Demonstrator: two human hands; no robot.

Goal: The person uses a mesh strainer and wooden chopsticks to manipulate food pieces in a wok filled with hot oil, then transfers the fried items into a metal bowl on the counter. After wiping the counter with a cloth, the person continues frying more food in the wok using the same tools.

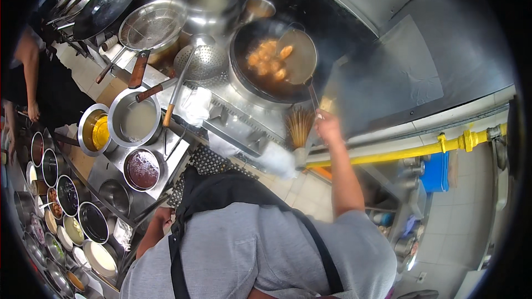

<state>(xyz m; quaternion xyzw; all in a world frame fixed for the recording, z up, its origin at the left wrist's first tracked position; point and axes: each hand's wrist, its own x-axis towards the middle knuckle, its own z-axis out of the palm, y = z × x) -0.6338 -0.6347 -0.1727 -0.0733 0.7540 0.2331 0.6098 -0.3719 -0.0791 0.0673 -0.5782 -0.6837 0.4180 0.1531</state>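
Observation:
My right hand (328, 127) grips the handle of a round, fine-mesh strainer (300, 66), which is over the right side of a dark wok (239, 72). Several golden-brown fried pieces (265, 61) sit in the wok, to the left of the strainer. One browned piece (286, 52) shows at the strainer's left rim; I cannot tell whether it lies inside. My left hand (162, 217) is low beside my body, next to a black-and-white dotted cloth (178, 192) and the side counter. Its fingers are too small and partly hidden to read.
A perforated ladle (204, 62) and a large sieve (149, 26) lie left of the wok. Pots of pale liquid (138, 122) and yellow oil (101, 132) stand nearer. A bamboo brush (300, 127) and yellow pipe (388, 154) are by my right arm. Another person's arm (29, 72) is far left.

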